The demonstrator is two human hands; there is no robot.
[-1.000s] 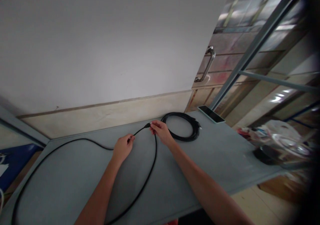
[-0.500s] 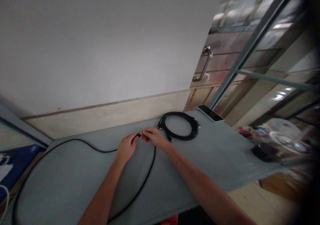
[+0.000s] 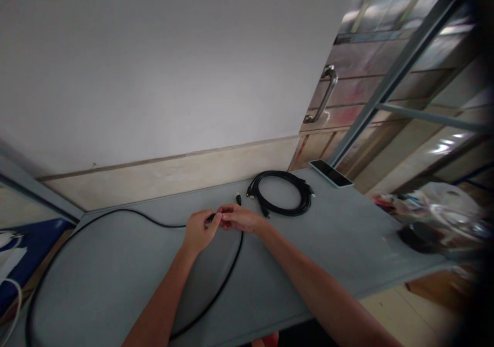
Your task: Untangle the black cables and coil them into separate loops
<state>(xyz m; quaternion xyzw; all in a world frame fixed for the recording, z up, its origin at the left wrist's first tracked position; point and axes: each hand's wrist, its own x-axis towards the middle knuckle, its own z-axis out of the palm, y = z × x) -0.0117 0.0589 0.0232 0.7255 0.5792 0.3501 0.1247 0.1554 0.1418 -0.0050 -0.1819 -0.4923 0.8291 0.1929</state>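
Note:
My left hand (image 3: 199,232) is closed around one end of a long black cable (image 3: 228,277), near its dark plug (image 3: 210,218). The fingertips of my right hand (image 3: 236,217) are pinched together against the left thumb at the plug's tip; whatever they grip is hidden. From my left hand the cable loops out over the left side of the table and comes back under my right wrist. Its other end, a plug with a pale tip (image 3: 238,198), lies on the table just beyond my right hand.
A coiled black cable (image 3: 287,212) with several plugs lies right of my hands. Behind it, a phone-like flat device (image 3: 331,174) rests on the grey table (image 3: 301,264) near a metal frame post. Blurred bags and a dark round object (image 3: 419,237) occupy the right end. A white wall stands behind.
My hands have come closer together, the right fingertips now meeting the left thumb over the plug. The cable's other plug now shows beyond my right hand. The view has shifted slightly.

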